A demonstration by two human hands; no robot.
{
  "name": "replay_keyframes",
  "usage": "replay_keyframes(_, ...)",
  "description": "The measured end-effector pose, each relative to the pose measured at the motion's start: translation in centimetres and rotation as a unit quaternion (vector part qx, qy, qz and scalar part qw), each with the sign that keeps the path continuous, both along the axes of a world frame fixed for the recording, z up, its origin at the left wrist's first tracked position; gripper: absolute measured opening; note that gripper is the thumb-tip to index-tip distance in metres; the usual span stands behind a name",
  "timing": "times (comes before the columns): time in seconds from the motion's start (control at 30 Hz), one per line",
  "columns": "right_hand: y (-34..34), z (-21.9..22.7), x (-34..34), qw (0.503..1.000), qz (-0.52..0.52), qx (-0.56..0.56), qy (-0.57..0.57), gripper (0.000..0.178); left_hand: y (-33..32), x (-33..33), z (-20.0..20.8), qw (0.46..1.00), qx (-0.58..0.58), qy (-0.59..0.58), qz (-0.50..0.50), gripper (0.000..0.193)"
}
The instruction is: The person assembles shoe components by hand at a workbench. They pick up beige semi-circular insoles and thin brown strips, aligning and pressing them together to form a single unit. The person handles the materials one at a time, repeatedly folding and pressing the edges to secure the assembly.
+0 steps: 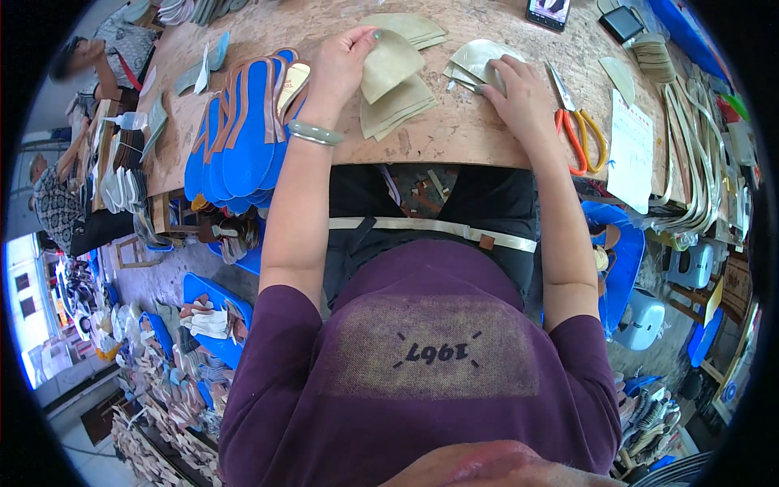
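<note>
My left hand (345, 61) is closed on the edge of a beige curved piece of thin sheet material (393, 68), thumb on top. It is held over a small stack of like pieces (396, 109). More beige pieces (414, 29) lie just beyond. To the right, my right hand (519, 93) rests with bent fingers on a pile of paler, shiny curved pieces (480, 55), thumb and fingers at its right edge. Orange-and-yellow-handled scissors (578, 122) lie to the right of that hand.
Blue shoe insoles with brown edges (243, 134) are stacked at the left of the wooden table (487, 138). On the right are a paper sheet (631, 154), long pale strips (690, 154) and a stack of pieces (653, 58). A phone (549, 13) lies at the far side. Co-workers sit at the left.
</note>
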State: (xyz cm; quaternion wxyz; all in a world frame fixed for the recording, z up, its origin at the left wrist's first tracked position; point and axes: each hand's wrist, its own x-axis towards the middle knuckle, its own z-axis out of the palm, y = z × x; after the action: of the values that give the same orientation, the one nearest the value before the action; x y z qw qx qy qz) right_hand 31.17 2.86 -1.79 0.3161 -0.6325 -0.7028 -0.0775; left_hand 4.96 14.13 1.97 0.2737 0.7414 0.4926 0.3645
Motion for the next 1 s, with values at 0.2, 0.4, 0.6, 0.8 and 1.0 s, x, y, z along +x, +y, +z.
replay_keyframes(0.2, -0.2, -0.7, 0.1, 0.999, 0.015, 0.009, 0.029, 0.033, 3.6, 1.7, 0.7, 0.999, 0.003, -0.04, 0.004, 0.026)
replay_keyframes(0.4, -0.4, -1.2, 0.3, 0.994, 0.026, 0.035, 0.103, 0.022, 1.2, 0.3, 0.6, 0.985, -0.115, 0.066, -0.108, 0.031)
replay_keyframes(0.6, -0.6, 0.2, -0.2, 0.982, -0.006, 0.148, 0.114, 0.017, -5.2, -0.3, -0.2, 0.994, 0.078, 0.066, 0.028, 0.039)
replay_keyframes(0.8, -4.5, 2.9, -4.7, 0.958, 0.162, 0.235, 0.01, 0.026, -11.5, 4.1, 3.0, 0.74, -0.392, -0.508, -0.2, 0.032)
replay_keyframes(1.0, -6.0, 5.1, -5.8, 0.962, 0.123, 0.152, 0.193, 0.02, -12.4, 3.9, 2.4, 0.836, -0.295, -0.437, -0.153, 0.034)
